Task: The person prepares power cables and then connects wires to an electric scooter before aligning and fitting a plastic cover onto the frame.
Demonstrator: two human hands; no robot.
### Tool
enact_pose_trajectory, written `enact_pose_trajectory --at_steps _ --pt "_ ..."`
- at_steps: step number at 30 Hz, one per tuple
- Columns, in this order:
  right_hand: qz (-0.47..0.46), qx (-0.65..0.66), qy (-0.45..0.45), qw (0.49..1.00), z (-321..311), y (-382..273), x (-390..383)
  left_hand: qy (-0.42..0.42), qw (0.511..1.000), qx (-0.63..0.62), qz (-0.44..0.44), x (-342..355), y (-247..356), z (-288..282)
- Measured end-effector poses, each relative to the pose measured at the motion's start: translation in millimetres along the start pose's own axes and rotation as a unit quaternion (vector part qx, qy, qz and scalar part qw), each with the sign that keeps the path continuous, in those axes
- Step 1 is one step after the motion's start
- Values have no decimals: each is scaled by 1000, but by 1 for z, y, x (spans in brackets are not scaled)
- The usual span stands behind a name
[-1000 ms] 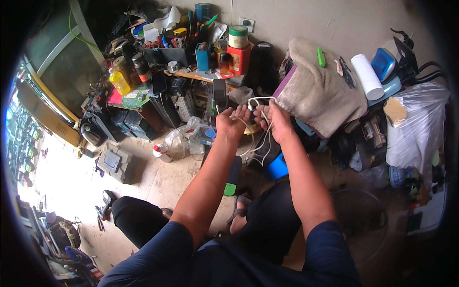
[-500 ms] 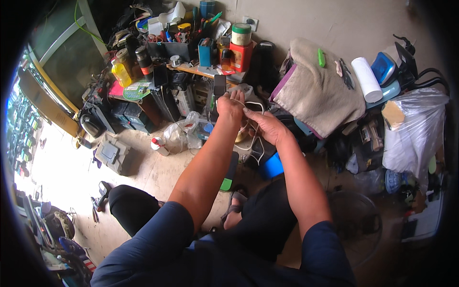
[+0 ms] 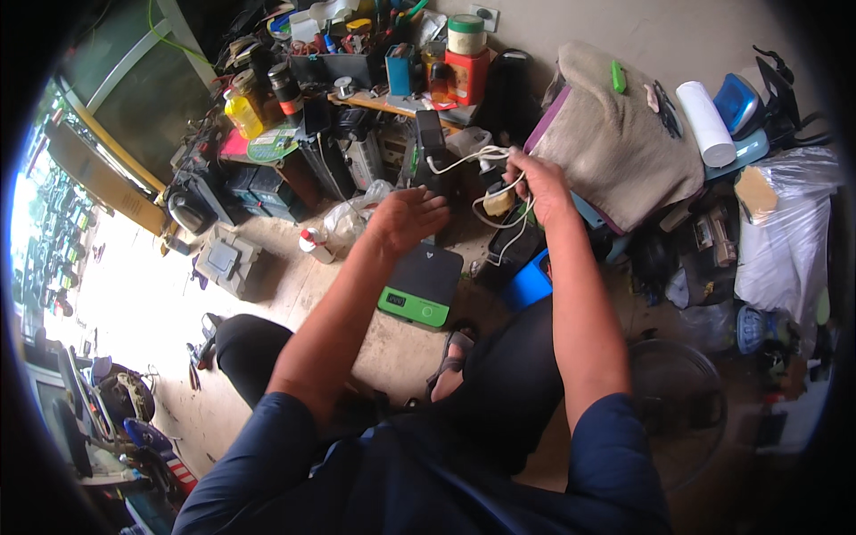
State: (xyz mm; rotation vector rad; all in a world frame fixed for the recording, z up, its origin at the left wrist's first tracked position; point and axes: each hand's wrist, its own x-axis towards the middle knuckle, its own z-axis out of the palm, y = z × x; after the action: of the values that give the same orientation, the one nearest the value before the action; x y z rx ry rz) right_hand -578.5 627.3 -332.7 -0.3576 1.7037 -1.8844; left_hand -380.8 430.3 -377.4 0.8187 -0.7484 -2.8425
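My right hand [image 3: 542, 183] is closed on a white cable [image 3: 473, 160], gathered in loose loops that hang below the fingers. One end of the cable runs left to a black rectangular device [image 3: 430, 132] by the shelf. A dark plug-like piece [image 3: 489, 178] hangs among the loops. My left hand [image 3: 410, 218] holds nothing, its fingers stretched out toward the right. Under it, on the floor, lies a flat black and green box [image 3: 423, 285] with a small display, close to my sandalled foot.
A cluttered wooden shelf [image 3: 383, 105] with tools and jars stands ahead. A grey cloth [image 3: 615, 134] covers something at right, beside a white roll [image 3: 704, 125]. On the floor are a grey case [image 3: 232, 261], a white bottle [image 3: 316, 245] and a blue bin [image 3: 528, 283].
My hands have drawn apart: the right moved right and up with the cable, the left moved down and left, off the cable. The black and green box has come into fuller view.
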Motion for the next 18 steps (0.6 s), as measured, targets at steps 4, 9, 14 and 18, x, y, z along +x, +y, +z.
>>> enact_pose_trajectory --at_steps 4,9,14,18 --pt "26 57 68 996 -4 -4 4 134 846 508 93 -34 7 -31" --pt "56 51 89 993 12 -4 7 79 592 795 105 -59 -9 -71" --pt "68 45 114 990 10 -7 4 23 460 883 91 -71 -48 -83" --pt "66 39 118 990 16 -5 -10 153 530 833 37 -70 -57 -108"
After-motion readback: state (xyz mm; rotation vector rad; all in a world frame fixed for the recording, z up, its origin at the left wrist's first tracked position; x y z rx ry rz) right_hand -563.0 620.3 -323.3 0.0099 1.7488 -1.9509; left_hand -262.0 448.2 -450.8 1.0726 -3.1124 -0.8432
